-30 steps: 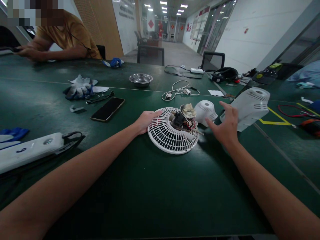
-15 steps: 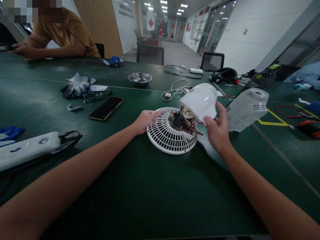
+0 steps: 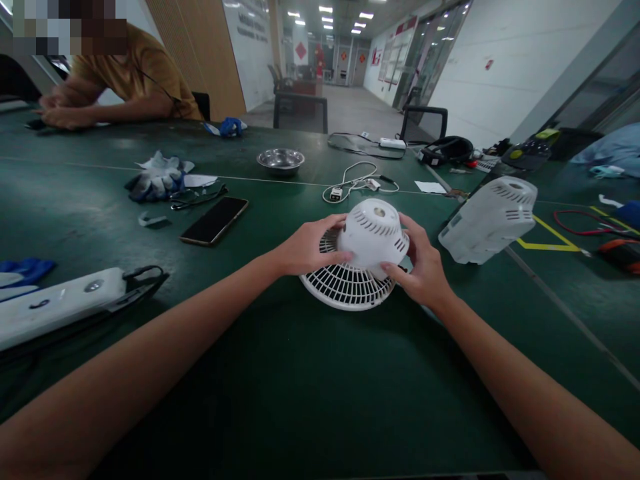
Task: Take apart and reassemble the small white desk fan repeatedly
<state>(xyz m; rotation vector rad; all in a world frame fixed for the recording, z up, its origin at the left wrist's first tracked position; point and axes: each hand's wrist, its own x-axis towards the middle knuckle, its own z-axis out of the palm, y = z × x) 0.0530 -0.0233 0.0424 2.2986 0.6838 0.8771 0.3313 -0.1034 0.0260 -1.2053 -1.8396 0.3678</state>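
Observation:
A white plastic motor cover (image 3: pixel 376 233) with vent slots sits over the middle of a round white fan grille (image 3: pixel 350 288), which lies on the green table. My left hand (image 3: pixel 316 248) grips the cover's left side, thumb at the front and fingers behind. On the opposite side my right hand (image 3: pixel 421 265) holds the cover between thumb and fingers. The motor and wiring beneath are hidden by the cover. To the right stands another white vented housing (image 3: pixel 487 220), apart from both hands.
Left of the grille lie a black phone (image 3: pixel 215 221), gloves (image 3: pixel 157 177) and a white device (image 3: pixel 60 303). Behind are a metal bowl (image 3: pixel 281 161) and a coiled white cable (image 3: pixel 345 190). A person in a yellow shirt (image 3: pixel 150 77) sits across the table (image 3: pixel 310 400).
My right hand has lowered and turned the cover onto the grille, over the motor. My left hand has moved from the grille's rim to the cover. The seated person's hands have shifted.

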